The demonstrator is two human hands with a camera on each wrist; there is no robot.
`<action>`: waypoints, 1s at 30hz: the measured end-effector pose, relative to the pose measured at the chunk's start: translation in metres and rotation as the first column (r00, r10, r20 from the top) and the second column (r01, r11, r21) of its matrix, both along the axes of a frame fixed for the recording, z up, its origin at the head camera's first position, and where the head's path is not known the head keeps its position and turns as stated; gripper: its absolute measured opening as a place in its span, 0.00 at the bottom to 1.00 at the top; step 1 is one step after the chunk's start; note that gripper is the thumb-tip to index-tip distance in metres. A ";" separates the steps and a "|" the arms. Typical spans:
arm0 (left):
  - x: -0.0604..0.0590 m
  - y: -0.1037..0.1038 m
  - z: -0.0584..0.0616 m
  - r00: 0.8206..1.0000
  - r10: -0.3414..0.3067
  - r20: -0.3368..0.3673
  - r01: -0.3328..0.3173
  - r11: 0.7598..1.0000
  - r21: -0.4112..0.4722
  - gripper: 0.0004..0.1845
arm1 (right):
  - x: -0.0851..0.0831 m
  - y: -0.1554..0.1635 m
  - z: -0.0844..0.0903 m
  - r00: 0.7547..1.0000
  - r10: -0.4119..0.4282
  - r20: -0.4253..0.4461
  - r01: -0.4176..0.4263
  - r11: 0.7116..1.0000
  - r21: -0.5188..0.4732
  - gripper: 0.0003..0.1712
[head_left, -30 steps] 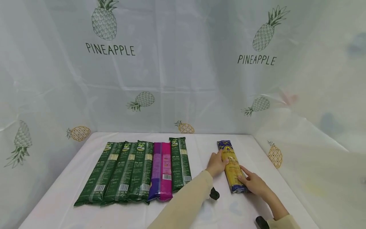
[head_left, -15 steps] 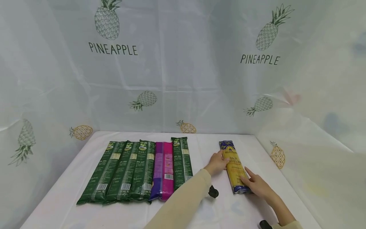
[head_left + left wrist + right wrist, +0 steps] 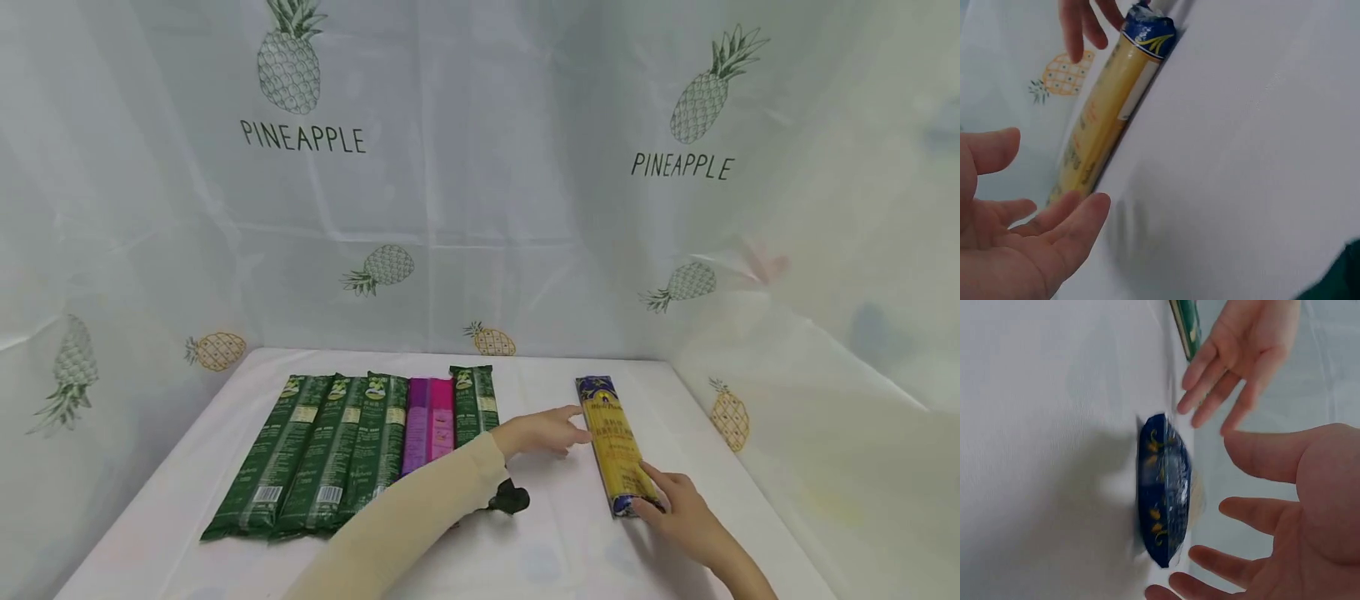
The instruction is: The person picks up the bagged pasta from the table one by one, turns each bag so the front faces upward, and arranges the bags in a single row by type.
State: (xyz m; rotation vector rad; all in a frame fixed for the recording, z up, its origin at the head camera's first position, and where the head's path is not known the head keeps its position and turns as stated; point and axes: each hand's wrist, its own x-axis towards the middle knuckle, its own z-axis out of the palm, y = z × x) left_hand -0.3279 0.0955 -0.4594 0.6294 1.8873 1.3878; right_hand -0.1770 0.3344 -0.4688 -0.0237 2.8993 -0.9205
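Now the long yellow plastic pasta packet with blue ends (image 3: 617, 446) lies on the white table (image 3: 547, 542) with its long axis running away from the person, its near end touched by the relaxed, empty right hand (image 3: 678, 508), while the spread, empty left hand (image 3: 542, 431) hovers just left of its middle.

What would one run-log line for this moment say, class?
left hand: open, beside yellow packet | right hand: open, at packet's near end | table

The left sleeve (image 3: 405, 517) hides the near ends of the magenta packet (image 3: 429, 421) and one green packet (image 3: 474, 400).
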 end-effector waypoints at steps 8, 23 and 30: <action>0.005 -0.090 0.027 0.990 0.046 -0.135 -0.040 0.998 0.048 0.30 | 0.024 -0.039 0.008 0.963 -0.015 -0.268 0.061 0.984 0.166 0.34; -0.007 -0.242 0.040 0.883 0.339 -0.325 -0.361 0.932 -0.010 0.28 | 0.021 -0.140 0.030 0.960 0.139 -0.243 -0.178 0.973 -0.147 0.35; -0.010 -0.261 0.031 0.863 0.364 -0.351 -0.403 0.914 -0.043 0.29 | 0.007 -0.191 0.017 0.952 0.254 -0.169 -0.295 0.909 -0.296 0.42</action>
